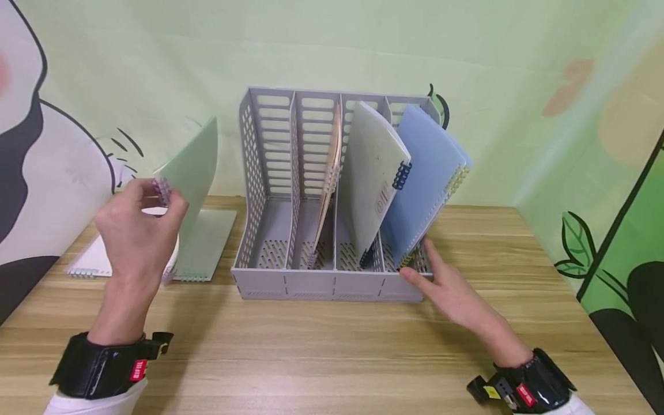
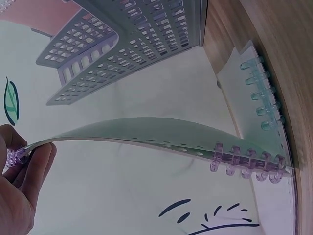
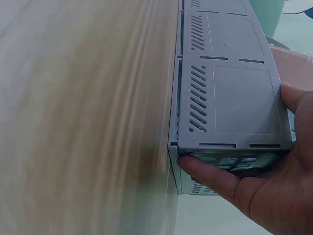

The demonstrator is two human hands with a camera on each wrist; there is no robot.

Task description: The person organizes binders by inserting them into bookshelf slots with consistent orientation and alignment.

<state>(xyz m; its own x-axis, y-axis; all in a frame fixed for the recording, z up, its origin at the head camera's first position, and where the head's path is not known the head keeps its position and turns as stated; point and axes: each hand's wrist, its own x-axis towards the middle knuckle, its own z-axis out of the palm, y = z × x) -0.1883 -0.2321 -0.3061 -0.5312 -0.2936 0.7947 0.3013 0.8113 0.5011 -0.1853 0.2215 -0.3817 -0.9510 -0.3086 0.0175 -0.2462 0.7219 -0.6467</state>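
My left hand [image 1: 140, 225] pinches the purple coil binding of a green notebook [image 1: 194, 167] near its upper end. The notebook stands on edge, its cover bowed in the left wrist view, with its lower end by other notebooks on the table. At the front right corner of a grey file rack [image 1: 290, 285], my right hand [image 1: 451, 291] holds on. Its thumb lies over the front wall's top edge, and a finger presses the side in the right wrist view. Beside that hand, a blue notebook [image 1: 422, 178] leans in the rightmost slot.
A pale notebook [image 1: 373, 173] with dark rings leans in the third slot, and a thin orange-pink notebook [image 1: 329, 178] stands in the second. Left of the rack, a green notebook [image 1: 215, 236] and a white one [image 1: 93, 256] lie on the wooden table [image 1: 311, 357]. A printed cloth [image 1: 155, 52] hangs behind.
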